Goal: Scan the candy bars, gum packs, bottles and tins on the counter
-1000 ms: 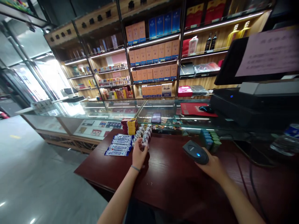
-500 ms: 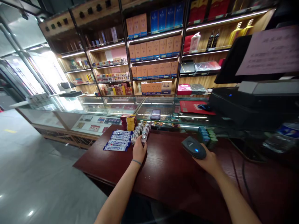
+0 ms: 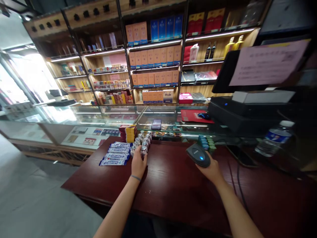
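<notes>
My left hand [image 3: 139, 162] reaches to the front of a cluster of small silver-topped cans [image 3: 146, 140]. Its fingers and thumb are closed around the front right can [image 3: 143, 150]; the hand partly covers it. Left of the cluster lie blue-and-white slim packets [image 3: 116, 153] in a row, with stacked yellow and red packs [image 3: 130, 134] behind them. My right hand [image 3: 210, 168] is wrapped around a dark barcode scanner [image 3: 198, 156] with a lit blue light, held above the desk. Small blue and green cylindrical items [image 3: 207, 142] stand just behind the scanner, partly hidden.
The dark red desk [image 3: 165, 185] meets a glass display counter [image 3: 116, 115]. At right stand a water bottle [image 3: 274, 138], a phone [image 3: 241, 155], cables and a monitor with a pink paper [image 3: 267, 64]. A mouse [image 3: 204, 115] lies on a red mat. Stocked shelves line the back.
The view has shifted to the right, bringing the whole water bottle into sight. My left hand stays at the front of the cans, and my right hand still holds the scanner.
</notes>
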`<move>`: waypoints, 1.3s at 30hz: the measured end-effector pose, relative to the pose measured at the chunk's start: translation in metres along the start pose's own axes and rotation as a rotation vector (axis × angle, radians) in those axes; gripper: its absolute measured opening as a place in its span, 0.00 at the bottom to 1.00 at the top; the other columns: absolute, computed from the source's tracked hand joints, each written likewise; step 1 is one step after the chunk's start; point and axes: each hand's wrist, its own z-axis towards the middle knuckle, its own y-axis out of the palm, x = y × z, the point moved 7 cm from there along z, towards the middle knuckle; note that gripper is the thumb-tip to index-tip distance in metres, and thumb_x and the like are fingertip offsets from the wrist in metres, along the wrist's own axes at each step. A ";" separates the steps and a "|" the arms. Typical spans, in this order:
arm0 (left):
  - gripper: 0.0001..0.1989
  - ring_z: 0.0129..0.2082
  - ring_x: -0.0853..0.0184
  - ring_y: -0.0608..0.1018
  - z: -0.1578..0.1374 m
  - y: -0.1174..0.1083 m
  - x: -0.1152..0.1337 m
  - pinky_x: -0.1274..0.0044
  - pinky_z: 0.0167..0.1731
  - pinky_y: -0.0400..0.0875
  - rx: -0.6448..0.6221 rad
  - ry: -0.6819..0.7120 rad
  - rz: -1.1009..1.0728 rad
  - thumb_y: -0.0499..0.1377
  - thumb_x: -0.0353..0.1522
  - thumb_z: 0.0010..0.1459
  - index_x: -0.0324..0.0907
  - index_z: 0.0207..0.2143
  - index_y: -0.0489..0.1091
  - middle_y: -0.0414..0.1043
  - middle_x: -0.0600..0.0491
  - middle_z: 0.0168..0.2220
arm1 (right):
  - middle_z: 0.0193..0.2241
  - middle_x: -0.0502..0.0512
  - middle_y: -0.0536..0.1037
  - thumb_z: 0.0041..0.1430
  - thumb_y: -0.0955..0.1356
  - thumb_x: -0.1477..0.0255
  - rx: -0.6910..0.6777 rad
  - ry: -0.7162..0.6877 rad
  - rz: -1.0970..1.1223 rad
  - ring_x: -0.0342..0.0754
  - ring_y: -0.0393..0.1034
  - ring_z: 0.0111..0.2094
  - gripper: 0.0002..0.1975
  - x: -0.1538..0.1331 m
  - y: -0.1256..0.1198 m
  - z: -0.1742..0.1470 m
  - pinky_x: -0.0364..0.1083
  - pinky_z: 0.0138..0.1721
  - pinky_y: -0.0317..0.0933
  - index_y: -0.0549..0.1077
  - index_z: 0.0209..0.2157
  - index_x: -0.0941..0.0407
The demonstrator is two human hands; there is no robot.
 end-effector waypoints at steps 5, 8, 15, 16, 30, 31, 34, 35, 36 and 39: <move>0.21 0.61 0.55 0.70 -0.001 -0.012 0.042 0.58 0.60 0.67 0.147 0.298 -0.026 0.60 0.30 0.63 0.43 0.58 0.65 0.68 0.41 0.58 | 0.29 0.54 0.83 0.50 0.70 0.63 0.154 0.024 -0.007 0.55 0.81 0.31 0.20 0.001 -0.024 0.003 0.45 0.30 0.70 0.72 0.46 0.53; 0.20 0.58 0.56 0.72 0.005 0.012 0.067 0.60 0.58 0.70 0.079 0.348 -0.129 0.60 0.30 0.63 0.44 0.58 0.65 0.70 0.43 0.55 | 0.29 0.56 0.83 0.50 0.70 0.61 0.283 0.066 -0.025 0.56 0.81 0.32 0.21 0.009 -0.041 0.003 0.48 0.32 0.72 0.72 0.45 0.54; 0.19 0.52 0.60 0.76 0.013 0.137 0.123 0.65 0.50 0.77 -0.198 0.179 -0.553 0.58 0.34 0.65 0.46 0.58 0.65 0.70 0.45 0.53 | 0.35 0.64 0.83 0.50 0.71 0.60 0.475 0.145 -0.056 0.60 0.81 0.38 0.23 0.039 -0.075 -0.001 0.53 0.39 0.73 0.72 0.46 0.57; 0.20 0.51 0.61 0.76 0.011 0.155 0.131 0.64 0.51 0.76 -0.228 0.153 -0.594 0.58 0.34 0.65 0.46 0.58 0.65 0.69 0.45 0.53 | 0.35 0.64 0.83 0.50 0.71 0.60 0.492 0.153 -0.056 0.60 0.81 0.38 0.23 0.042 -0.080 -0.002 0.53 0.39 0.73 0.72 0.45 0.57; 0.38 0.57 0.57 0.70 -0.020 0.282 0.199 0.57 0.62 0.63 -0.560 0.125 -0.571 0.60 0.25 0.56 0.52 0.68 0.57 0.54 0.45 0.61 | 0.31 0.63 0.83 0.53 0.71 0.58 0.547 0.286 -0.066 0.59 0.81 0.34 0.22 0.065 -0.102 -0.017 0.51 0.33 0.73 0.73 0.44 0.57; 0.36 0.56 0.57 0.70 -0.019 0.281 0.198 0.57 0.62 0.63 -0.552 0.120 -0.569 0.60 0.24 0.56 0.51 0.67 0.60 0.54 0.45 0.60 | 0.32 0.63 0.83 0.53 0.71 0.59 0.544 0.283 -0.065 0.60 0.81 0.35 0.22 0.065 -0.102 -0.017 0.51 0.35 0.73 0.73 0.45 0.57; 0.29 0.56 0.57 0.71 -0.015 0.274 0.198 0.58 0.62 0.64 -0.516 0.104 -0.607 0.59 0.24 0.57 0.49 0.61 0.67 0.57 0.45 0.60 | 0.37 0.65 0.84 0.53 0.71 0.61 0.552 0.270 -0.066 0.60 0.81 0.40 0.25 0.061 -0.102 -0.016 0.53 0.41 0.73 0.71 0.50 0.58; 0.27 0.56 0.57 0.71 -0.013 0.271 0.199 0.58 0.61 0.64 -0.502 0.102 -0.634 0.59 0.24 0.57 0.48 0.59 0.69 0.59 0.45 0.59 | 0.38 0.66 0.84 0.53 0.71 0.61 0.550 0.266 -0.065 0.60 0.80 0.41 0.26 0.060 -0.102 -0.016 0.53 0.42 0.73 0.71 0.51 0.58; 0.23 0.56 0.57 0.72 -0.011 0.267 0.200 0.58 0.61 0.64 -0.491 0.099 -0.664 0.59 0.25 0.58 0.47 0.56 0.71 0.62 0.45 0.57 | 0.39 0.67 0.83 0.53 0.71 0.61 0.545 0.265 -0.064 0.61 0.80 0.42 0.26 0.059 -0.101 -0.016 0.54 0.43 0.73 0.71 0.52 0.58; 0.13 0.50 0.57 0.75 -0.008 0.262 0.202 0.60 0.57 0.67 -0.492 0.052 -0.727 0.61 0.27 0.58 0.45 0.46 0.74 0.73 0.47 0.46 | 0.41 0.68 0.83 0.52 0.71 0.61 0.542 0.275 -0.066 0.61 0.80 0.43 0.27 0.055 -0.101 -0.016 0.54 0.44 0.73 0.71 0.52 0.59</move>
